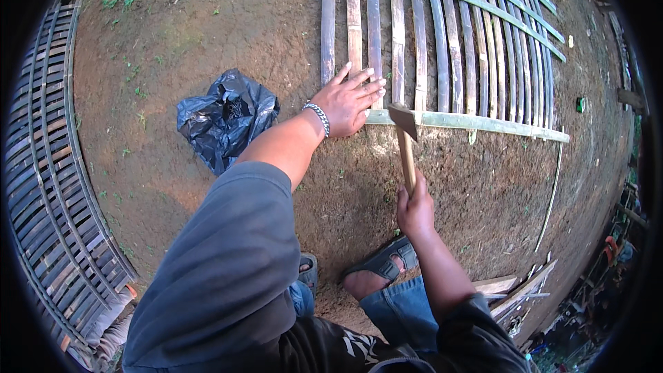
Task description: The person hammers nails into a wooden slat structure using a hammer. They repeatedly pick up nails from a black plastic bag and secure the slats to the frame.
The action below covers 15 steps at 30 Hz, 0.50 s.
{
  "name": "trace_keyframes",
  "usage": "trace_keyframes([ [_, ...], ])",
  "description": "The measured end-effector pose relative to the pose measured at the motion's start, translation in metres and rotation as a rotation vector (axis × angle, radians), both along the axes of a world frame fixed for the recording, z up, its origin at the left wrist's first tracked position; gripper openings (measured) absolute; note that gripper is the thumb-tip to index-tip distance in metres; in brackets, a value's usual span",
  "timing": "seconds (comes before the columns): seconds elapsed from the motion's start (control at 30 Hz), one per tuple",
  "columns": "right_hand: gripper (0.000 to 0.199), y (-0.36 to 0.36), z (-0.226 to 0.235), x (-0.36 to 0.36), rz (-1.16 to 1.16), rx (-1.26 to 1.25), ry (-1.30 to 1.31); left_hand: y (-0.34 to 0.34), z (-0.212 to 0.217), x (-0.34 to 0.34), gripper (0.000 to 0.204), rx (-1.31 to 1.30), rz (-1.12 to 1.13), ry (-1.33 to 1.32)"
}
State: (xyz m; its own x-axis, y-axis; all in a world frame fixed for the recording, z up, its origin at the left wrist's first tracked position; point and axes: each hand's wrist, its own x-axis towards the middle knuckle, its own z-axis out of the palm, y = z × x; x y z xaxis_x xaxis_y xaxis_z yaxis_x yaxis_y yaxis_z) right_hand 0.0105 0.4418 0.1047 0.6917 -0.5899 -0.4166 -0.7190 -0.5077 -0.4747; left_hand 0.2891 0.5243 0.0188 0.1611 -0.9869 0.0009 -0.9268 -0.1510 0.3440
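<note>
My left hand [345, 102], with a chain bracelet at its wrist, lies flat with fingers spread on the near left corner of a bamboo slat panel [452, 48]. It presses over the ends of the upright slats and the left end of the green crosspiece [476, 122]. My right hand [416, 208] is closed round the wooden handle of a hammer [406, 159]. The hammer's dark wedge-shaped head is over the crosspiece, just right of my left hand; whether it touches the bamboo I cannot tell.
A crumpled black plastic bag [228, 119] sits on the bare soil left of my left forearm. Another slatted bamboo panel [52, 159] lies along the far left. Wood scraps [521, 290] and a thin stick [551, 197] are at the right. My sandaled feet [383, 262] stand below the panel.
</note>
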Motion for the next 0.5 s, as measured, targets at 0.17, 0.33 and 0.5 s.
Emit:
trace_keyframes([
  [0.17,0.054,-0.001,0.006,-0.008,0.023,-0.102,-0.385,0.007,-0.004,0.0,0.06,-0.005,0.008,-0.03],
  [0.33,0.051,-0.008,-0.008,-0.007,0.041,-0.088,0.104,-0.003,-0.004,-0.002,0.062,-0.014,0.001,-0.019],
  [0.5,0.039,-0.001,-0.004,-0.005,-0.007,-0.162,-0.542,0.005,-0.001,0.0,0.06,0.028,-0.001,-0.023],
])
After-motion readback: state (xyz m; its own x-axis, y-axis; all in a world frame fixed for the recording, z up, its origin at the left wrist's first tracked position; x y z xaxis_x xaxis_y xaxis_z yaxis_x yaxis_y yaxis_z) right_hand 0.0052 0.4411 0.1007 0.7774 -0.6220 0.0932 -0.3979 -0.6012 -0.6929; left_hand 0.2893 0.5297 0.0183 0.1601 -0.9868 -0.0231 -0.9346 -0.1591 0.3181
